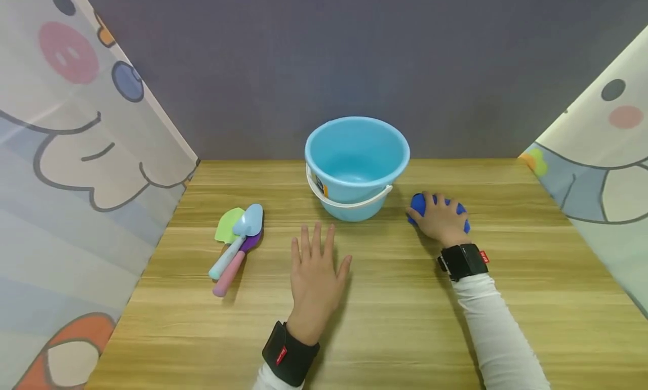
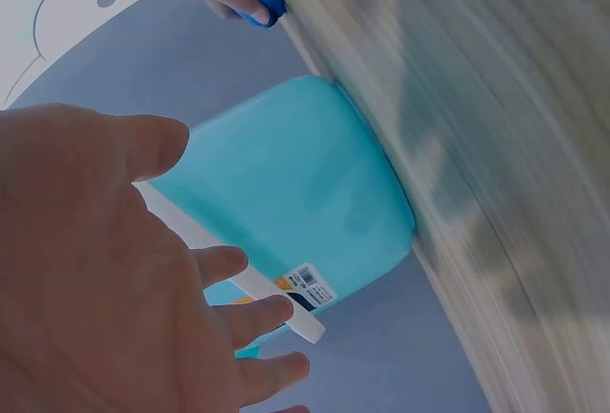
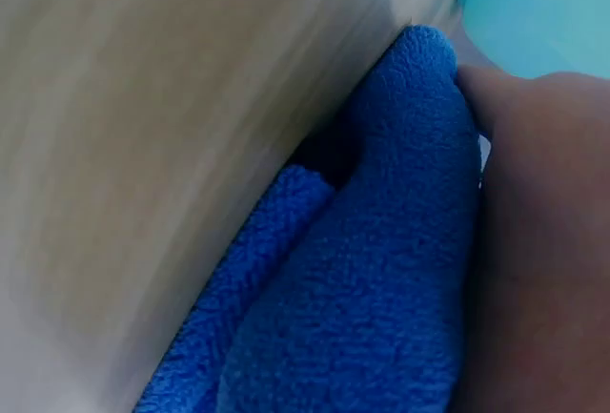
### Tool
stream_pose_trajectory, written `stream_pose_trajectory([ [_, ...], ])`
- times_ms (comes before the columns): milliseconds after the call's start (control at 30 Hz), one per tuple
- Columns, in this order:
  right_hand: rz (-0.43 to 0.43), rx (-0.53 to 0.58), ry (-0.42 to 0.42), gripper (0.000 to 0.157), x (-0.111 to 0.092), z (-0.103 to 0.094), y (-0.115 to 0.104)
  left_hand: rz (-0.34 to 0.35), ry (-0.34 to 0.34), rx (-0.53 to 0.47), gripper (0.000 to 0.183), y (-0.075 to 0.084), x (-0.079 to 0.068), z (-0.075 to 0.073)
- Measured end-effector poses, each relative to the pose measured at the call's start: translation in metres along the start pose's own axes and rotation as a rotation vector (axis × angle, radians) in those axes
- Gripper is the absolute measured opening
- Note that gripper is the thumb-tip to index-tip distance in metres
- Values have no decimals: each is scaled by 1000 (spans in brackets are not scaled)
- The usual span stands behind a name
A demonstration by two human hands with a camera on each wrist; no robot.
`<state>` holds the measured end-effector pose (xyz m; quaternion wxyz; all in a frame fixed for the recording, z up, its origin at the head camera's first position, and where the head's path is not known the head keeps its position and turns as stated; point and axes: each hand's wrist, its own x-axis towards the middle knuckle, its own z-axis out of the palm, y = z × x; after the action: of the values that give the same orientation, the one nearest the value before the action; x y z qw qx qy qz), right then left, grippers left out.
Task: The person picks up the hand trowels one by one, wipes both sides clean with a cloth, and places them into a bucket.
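Observation:
My right hand (image 1: 442, 220) lies palm down over a bunched blue towel (image 1: 418, 204) on the table, right of the bucket. Its fingers spread across the fabric, and the thumb grips the near side. Up close in the right wrist view, the towel (image 3: 362, 270) looks fluffy and folded, with the thumb against its edge; the other fingers are hidden. My left hand (image 1: 315, 283) is palm down with straight, parted fingers and holds nothing. It is in front of the light blue bucket (image 1: 349, 201), whose white handle (image 1: 349, 205) hangs down the front.
On the left of the wooden table (image 1: 385, 334), toy shovels lie in a pile: a light blue one (image 1: 248, 221), a green one (image 1: 226, 225) and a purple one with a pink handle (image 1: 230, 273). A dark grey panel (image 1: 354, 52) stands behind, with cartoon-printed sheets (image 1: 101, 255) at both sides.

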<state>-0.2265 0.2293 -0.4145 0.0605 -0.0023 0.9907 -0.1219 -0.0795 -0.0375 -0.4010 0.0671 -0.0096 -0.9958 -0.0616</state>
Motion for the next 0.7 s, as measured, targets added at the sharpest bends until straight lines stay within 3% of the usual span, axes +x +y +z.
stream_pose_trajectory([
  [233, -8, 38, -87, 74, -2, -7, -4, 32, 11, 59, 69, -14, 6, -6],
  [367, -26, 67, -120, 64, -3, -13, -5, 40, 95, 102, 66, -30, 14, -15],
  [567, -26, 41, -94, 63, -3, -9, -2, 16, 269, 166, 61, -63, 21, -34],
  [700, -22, 32, -64, 62, -2, -5, -1, -19, 305, 206, 51, -91, 22, -46],
])
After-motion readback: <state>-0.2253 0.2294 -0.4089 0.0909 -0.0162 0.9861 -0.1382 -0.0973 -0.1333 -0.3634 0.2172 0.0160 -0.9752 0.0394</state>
